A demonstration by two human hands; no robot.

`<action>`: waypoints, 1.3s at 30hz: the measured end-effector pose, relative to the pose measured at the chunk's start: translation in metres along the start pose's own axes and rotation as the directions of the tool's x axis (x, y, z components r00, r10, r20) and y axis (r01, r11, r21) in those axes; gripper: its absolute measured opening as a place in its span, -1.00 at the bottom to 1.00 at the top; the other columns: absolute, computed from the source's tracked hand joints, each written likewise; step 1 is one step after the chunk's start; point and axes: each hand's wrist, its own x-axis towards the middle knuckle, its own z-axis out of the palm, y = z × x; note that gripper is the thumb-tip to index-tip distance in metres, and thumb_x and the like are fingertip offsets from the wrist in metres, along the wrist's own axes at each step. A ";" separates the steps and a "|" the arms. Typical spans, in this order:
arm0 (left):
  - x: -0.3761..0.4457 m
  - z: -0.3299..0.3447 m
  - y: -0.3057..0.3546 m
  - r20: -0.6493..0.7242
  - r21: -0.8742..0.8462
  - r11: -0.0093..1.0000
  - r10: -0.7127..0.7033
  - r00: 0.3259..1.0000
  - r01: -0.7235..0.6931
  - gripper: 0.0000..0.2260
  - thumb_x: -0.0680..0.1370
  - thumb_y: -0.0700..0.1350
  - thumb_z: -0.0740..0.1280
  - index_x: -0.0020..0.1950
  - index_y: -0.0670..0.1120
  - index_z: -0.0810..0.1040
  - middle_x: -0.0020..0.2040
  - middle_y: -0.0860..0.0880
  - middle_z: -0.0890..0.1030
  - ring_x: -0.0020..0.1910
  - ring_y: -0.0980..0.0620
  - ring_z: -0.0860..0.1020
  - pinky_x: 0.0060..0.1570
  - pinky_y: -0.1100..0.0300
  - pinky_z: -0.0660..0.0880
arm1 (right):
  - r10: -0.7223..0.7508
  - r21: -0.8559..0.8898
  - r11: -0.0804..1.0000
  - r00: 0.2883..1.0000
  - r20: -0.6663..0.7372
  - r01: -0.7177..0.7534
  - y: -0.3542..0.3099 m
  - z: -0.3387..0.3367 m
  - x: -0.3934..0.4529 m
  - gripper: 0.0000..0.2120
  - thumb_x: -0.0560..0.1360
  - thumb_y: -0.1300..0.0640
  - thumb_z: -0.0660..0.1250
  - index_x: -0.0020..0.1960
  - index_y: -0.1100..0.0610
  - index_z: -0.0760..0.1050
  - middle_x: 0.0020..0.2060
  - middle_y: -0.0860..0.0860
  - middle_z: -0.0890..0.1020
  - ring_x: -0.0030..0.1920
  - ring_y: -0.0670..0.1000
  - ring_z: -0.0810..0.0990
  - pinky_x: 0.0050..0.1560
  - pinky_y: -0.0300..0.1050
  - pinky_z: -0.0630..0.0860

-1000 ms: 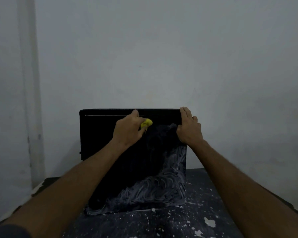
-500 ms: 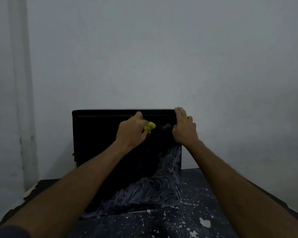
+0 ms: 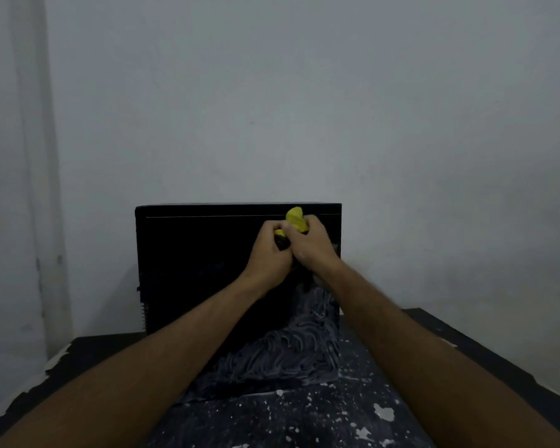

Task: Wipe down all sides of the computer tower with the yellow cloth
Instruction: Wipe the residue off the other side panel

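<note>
1. The computer tower [image 3: 201, 270] stands on the far middle of the surface [image 3: 304, 418], its broad dark side toward the person and its back close to the wall [image 3: 304, 108].
2. Both hands meet in front of that side's upper right corner. The left hand [image 3: 270, 253] and the right hand [image 3: 309, 245] touch each other, and the fingers of each are curled tight around the yellow cloth [image 3: 296, 218], which is bunched between them with a tuft sticking up above the knuckles.
3. The cloth seems held just off the panel and not pressed on it (probably being regathered or refolded).
4. As a judgement, the task is partway along at best: the upper and left parts of the facing side look plain black, while pale swirled streaks [image 3: 288, 354] cover its lower right. Whether the top, ends and far side have been wiped cannot be told.
5. The surface is dark and flecked with white paint spots, its left edge chipped. The room is dim, with bare greyish walls.
</note>
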 end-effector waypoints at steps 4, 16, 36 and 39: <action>-0.001 -0.018 0.011 0.214 0.058 0.992 0.097 0.972 -0.112 -0.38 0.47 -0.17 0.46 0.53 -0.08 0.42 0.33 0.03 0.57 0.26 0.19 0.54 0.22 0.43 0.43 | -0.133 0.008 0.991 0.978 -0.163 0.136 0.003 -0.022 0.010 -0.86 0.60 0.05 0.37 0.12 0.08 0.56 -0.07 0.00 0.64 -0.04 0.03 0.63 0.01 -0.03 0.57; 0.035 -0.141 0.005 -0.071 0.744 0.647 0.324 0.943 -0.166 -0.57 0.51 -0.01 0.19 0.33 -0.05 0.57 0.27 -0.03 0.56 0.31 -0.08 0.45 0.31 -0.02 0.24 | -0.406 -0.624 0.706 0.913 0.033 0.336 0.032 -0.030 0.023 -0.78 0.61 0.04 0.32 0.22 0.06 0.48 -0.06 0.11 0.56 -0.11 0.17 0.58 -0.18 0.04 0.53; 0.028 -0.157 -0.020 0.094 0.926 0.328 0.283 0.954 -0.188 -0.33 0.48 0.22 0.09 0.49 -0.11 0.41 0.38 -0.09 0.52 0.38 -0.12 0.43 0.50 -0.20 0.12 | -0.333 -0.751 0.562 0.926 0.178 0.347 0.038 -0.039 0.022 -0.78 0.51 -0.03 0.38 0.05 0.06 0.45 -0.27 0.00 0.54 -0.25 0.12 0.55 -0.33 -0.08 0.39; 0.029 -0.158 -0.021 0.088 0.921 0.341 0.285 0.955 -0.187 -0.31 0.47 0.25 0.06 0.49 -0.10 0.41 0.39 -0.09 0.51 0.38 -0.12 0.42 0.51 -0.19 0.09 | -0.351 -0.770 0.597 0.936 0.005 0.228 0.036 -0.052 0.030 -0.77 0.49 -0.01 0.39 0.01 0.11 0.45 -0.27 0.03 0.53 -0.28 0.12 0.50 -0.34 -0.09 0.37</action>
